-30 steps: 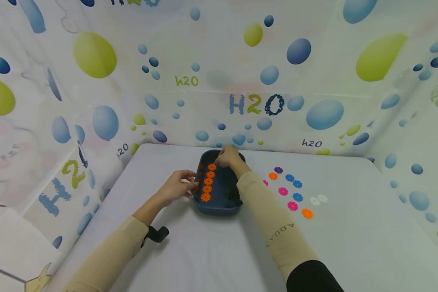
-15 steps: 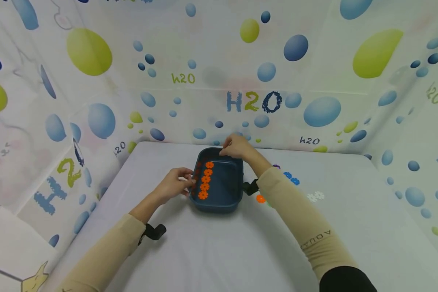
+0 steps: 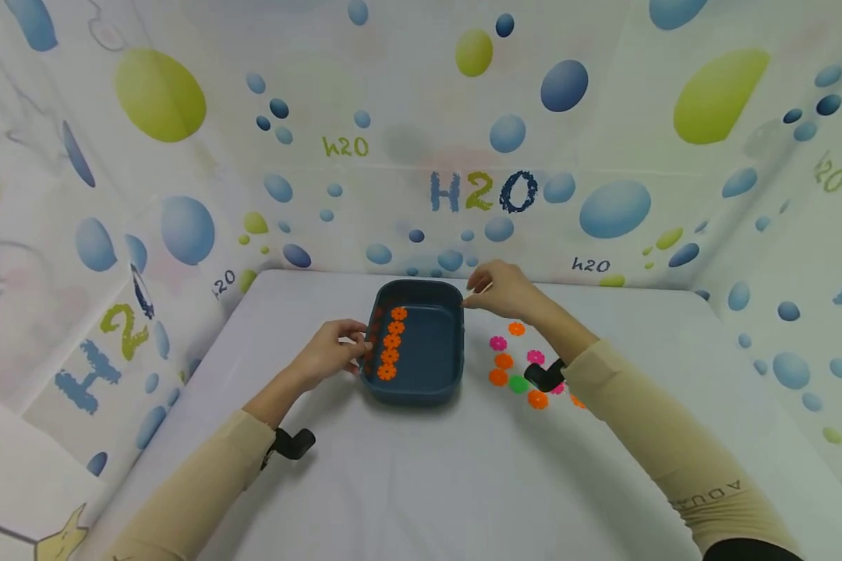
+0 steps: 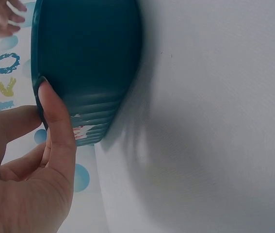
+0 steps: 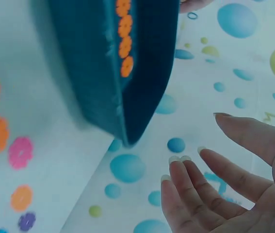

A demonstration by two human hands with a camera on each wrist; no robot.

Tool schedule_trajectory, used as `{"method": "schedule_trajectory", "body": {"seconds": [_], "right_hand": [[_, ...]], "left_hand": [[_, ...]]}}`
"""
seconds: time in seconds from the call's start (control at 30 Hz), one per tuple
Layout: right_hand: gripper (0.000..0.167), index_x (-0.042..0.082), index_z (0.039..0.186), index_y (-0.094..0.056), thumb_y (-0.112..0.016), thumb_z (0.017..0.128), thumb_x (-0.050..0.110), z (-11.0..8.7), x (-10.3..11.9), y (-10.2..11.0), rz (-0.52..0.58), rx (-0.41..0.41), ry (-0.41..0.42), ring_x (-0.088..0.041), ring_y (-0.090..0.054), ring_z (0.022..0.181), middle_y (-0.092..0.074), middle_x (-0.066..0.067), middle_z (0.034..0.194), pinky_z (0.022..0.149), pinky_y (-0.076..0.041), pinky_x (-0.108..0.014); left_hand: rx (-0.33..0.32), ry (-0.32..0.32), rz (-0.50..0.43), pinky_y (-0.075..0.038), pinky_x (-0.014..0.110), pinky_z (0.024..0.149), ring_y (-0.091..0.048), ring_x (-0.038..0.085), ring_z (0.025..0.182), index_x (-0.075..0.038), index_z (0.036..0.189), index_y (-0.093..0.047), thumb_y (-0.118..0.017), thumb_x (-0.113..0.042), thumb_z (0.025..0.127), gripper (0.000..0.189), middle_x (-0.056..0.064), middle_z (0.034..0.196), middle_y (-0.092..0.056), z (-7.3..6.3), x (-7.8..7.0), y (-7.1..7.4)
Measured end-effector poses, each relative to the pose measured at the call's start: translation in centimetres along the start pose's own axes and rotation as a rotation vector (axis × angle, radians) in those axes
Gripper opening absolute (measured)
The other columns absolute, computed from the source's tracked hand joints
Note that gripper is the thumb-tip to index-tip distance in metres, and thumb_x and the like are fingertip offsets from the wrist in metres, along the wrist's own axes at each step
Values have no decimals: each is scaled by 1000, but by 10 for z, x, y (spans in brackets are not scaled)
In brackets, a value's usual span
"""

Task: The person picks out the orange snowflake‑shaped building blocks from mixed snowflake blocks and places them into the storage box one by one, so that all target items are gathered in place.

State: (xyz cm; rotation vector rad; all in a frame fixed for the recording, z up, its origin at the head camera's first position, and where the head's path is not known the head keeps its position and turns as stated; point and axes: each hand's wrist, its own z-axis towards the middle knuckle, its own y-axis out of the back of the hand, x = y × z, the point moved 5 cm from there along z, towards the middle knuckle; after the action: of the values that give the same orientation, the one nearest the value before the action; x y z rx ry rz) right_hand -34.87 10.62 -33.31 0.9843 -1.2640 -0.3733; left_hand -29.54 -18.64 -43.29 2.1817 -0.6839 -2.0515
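Observation:
My left hand (image 3: pixel 328 352) pinches the left wall of a dark blue rectangular tray (image 3: pixel 440 393); in the left wrist view its thumb (image 4: pixel 57 109) lies over the rim. Inside the tray, several orange flower-shaped pieces (image 3: pixel 391 341) form a row along the left side. My right hand (image 3: pixel 503 291) is raised just past the tray's far right corner. Its fingers are spread and hold nothing in the right wrist view, apart from the tray's rim.
On the white table (image 3: pixel 407 483), right of the tray, lie loose flower pieces: orange (image 3: pixel 537 399), pink (image 3: pixel 498 343), green (image 3: pixel 518 383) and purple (image 5: pixel 26 221). My right sleeve (image 3: pixel 645 421) covers part of that area. A patterned curtain (image 3: pixel 393 93) hangs behind the table.
My right hand has left the tray's far end and moved right, past its corner. The left hand keeps its grip on the tray. The orange row looks the same.

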Motion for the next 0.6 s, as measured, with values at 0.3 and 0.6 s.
{"method": "schedule_trajectory", "body": {"seconds": [0.3, 0.6], "right_hand": [[33, -1, 120, -67, -74, 94, 19, -38, -39, 23, -25, -10, -51, -34, -66, 104, -66, -18, 117, 85, -61, -41], [34, -3, 118, -67, -76, 93, 18, -74, -91, 30, -65, 48, -39, -31, -66, 98, -68, -16, 109, 79, -62, -37]], "left_hand": [[-4, 5, 14, -63, 33, 66, -64, 21, 86, 14, 141, -45, -61, -5, 102, 46, 15, 103, -53, 2, -2, 2], [-7, 16, 10, -62, 31, 63, -62, 20, 81, 13, 140, -46, -62, -5, 101, 46, 16, 107, -53, 2, -2, 0]]}}
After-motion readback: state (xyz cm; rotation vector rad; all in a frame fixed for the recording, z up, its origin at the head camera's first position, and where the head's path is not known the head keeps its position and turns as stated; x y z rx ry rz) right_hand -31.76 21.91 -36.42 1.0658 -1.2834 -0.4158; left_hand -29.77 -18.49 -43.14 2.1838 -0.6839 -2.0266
